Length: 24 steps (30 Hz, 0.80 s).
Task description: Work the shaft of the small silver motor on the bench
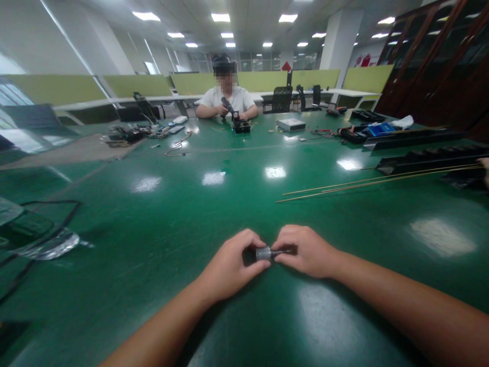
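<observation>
Just above the green table, both hands meet on a small silver metal cylinder (263,253) with a thin dark shaft (283,251) sticking out to the right. My left hand (235,262) is closed, thumb and fingers pinching the cylinder from the left. From the other side my right hand (305,251) is closed around the shaft, close to where it joins the cylinder. The right fingers partly cover the shaft, so its exact kind cannot be made out. The piece lies roughly level, pointing left to right.
Long thin brass-coloured rods (344,187) lie to the right, beside black slotted rails (431,158). A clear plastic wrapping (49,244) and a black cable are at left. Across the green table (171,204) a person (228,102) holds a tool over a black part (242,126).
</observation>
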### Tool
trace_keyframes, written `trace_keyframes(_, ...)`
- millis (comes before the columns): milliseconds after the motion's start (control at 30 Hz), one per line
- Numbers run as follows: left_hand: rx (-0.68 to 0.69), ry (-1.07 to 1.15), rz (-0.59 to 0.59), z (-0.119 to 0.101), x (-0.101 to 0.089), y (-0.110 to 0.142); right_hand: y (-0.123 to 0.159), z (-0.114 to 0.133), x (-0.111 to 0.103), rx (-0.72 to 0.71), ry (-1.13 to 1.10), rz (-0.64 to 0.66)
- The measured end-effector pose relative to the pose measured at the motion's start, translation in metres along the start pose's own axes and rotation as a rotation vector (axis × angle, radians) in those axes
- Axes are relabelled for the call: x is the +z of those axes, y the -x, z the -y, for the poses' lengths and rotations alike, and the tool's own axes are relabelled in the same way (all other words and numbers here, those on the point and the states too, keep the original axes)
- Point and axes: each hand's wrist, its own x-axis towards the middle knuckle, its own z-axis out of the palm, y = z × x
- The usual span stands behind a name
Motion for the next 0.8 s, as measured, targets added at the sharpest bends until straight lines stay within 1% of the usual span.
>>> trace_keyframes(300,-0.001,0.029,0.007,0.003,0.0012,0.0002,0.0022,0.0019,-0.002,-0.031,-0.005,-0.002)
trace_keyframes(467,-0.001,0.022,-0.01,0.0015,0.0014,0.0005,0.0019,0.0016,-0.0031,-0.018,-0.01,0.002)
trace_keyframes(667,-0.006,-0.007,-0.019,0.0012,0.0018,-0.0008,0.0018,0.0001,-0.0074,-0.065,-0.08,0.007)
trace_keyframes(800,-0.009,-0.018,-0.006,0.0015,0.0018,-0.0008,0.0024,-0.001,-0.0076,-0.034,-0.072,-0.005)
